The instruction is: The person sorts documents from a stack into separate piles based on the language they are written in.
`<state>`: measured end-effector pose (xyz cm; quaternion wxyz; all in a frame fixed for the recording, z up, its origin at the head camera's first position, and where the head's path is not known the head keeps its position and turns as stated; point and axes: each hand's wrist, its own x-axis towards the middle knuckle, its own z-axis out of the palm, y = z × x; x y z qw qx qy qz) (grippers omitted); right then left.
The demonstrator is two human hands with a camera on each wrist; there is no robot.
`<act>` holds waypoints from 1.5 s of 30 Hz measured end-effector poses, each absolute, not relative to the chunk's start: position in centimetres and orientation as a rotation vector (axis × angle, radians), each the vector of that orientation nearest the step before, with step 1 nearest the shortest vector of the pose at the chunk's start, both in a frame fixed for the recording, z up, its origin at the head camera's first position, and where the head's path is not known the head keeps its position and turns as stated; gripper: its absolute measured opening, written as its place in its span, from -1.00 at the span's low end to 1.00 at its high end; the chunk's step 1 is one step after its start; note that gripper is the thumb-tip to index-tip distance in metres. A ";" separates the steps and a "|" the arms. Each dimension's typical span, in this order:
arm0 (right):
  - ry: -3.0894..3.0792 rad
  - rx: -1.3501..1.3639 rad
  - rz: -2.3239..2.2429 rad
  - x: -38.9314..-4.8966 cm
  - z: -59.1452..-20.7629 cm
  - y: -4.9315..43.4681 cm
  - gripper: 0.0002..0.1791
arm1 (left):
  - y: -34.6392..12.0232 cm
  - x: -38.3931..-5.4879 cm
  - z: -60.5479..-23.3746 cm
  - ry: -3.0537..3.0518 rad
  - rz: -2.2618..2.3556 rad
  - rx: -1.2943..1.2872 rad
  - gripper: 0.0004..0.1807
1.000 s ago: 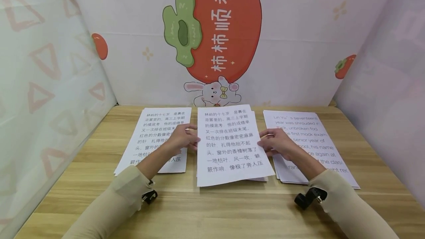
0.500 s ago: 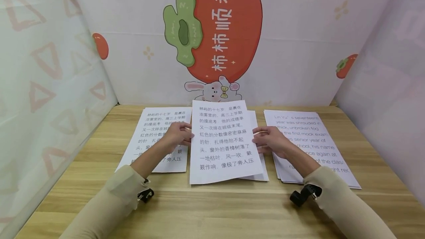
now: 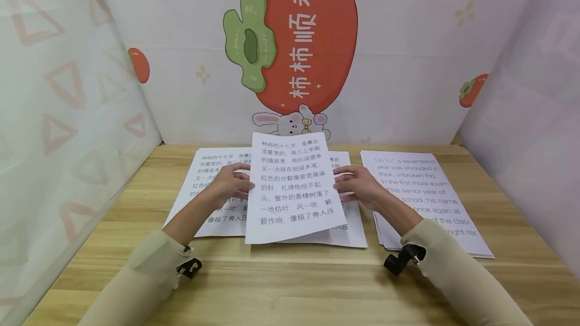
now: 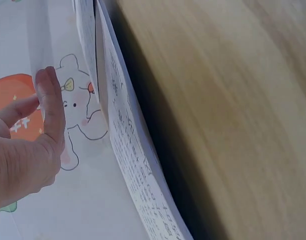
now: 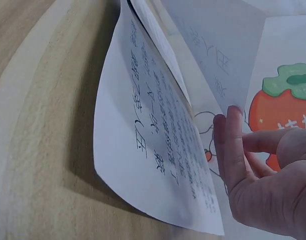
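Observation:
A white sheet of paper (image 3: 290, 190) printed with large Chinese characters is held up above the table by both hands. My left hand (image 3: 228, 185) pinches its left edge between thumb and fingers. At the right edge, my right hand (image 3: 360, 186) pinches it the same way. The sheet tilts slightly, and it overlaps the middle stack of paper (image 3: 355, 230) and the right part of the left stack (image 3: 213, 228). Both stacks carry the same kind of Chinese print. In the right wrist view the raised sheet (image 5: 213, 50) stands apart from the paper lying below.
On the right lies another stack of paper (image 3: 426, 180) with English print, partly behind my right forearm. The wooden table (image 3: 290, 286) runs back to a printed cloth backdrop (image 3: 389, 89) with a persimmon and a rabbit. Cloth walls close in both sides.
Both hands have carried the pinched sheet to the left and slightly upward. More of the middle stack now shows at its right, and the sheet covers part of the left stack.

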<state>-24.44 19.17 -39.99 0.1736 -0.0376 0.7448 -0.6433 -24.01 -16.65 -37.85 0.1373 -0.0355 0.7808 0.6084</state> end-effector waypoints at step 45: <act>1.784 -0.348 -1.807 -26.6 -40.4 8.1 -0.23 | -26.5 -23.8 -37.8 2.534 1.603 -0.442 -0.39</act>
